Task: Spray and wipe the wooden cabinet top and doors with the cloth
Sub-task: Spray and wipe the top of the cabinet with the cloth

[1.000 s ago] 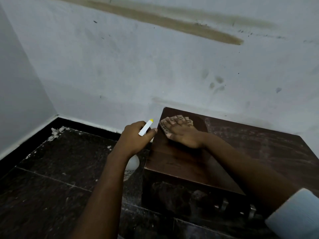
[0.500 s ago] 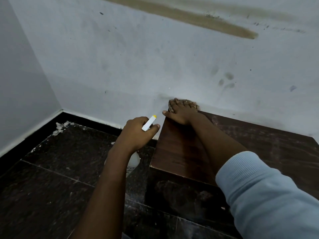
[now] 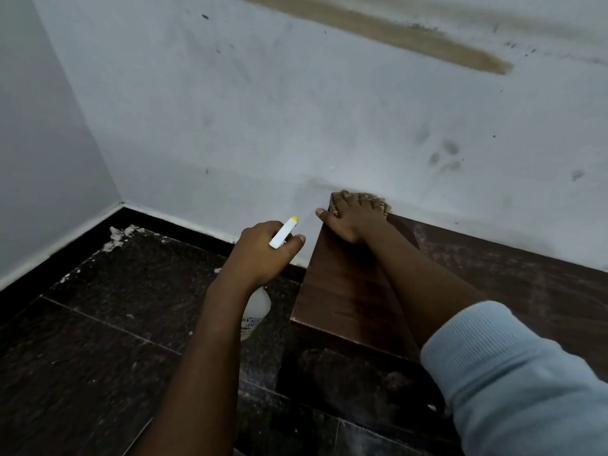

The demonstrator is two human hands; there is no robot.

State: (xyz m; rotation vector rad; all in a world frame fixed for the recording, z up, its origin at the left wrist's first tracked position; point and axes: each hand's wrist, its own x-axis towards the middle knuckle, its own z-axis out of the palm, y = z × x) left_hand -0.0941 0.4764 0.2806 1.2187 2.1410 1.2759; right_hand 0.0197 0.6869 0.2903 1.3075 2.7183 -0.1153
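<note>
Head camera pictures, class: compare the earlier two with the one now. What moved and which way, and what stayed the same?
The right hand slid the cloth along the cabinet top away from the person, from partway along its left side to the back corner at the wall. Nothing was picked up or let go. The left hand holds the spray bottle beside the cabinet as before, nozzle toward the wall.

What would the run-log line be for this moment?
phase: wiping | right hand: pressing cloth on cabinet top, far-left corner by wall | left hand: holding spray bottle beside cabinet
</note>
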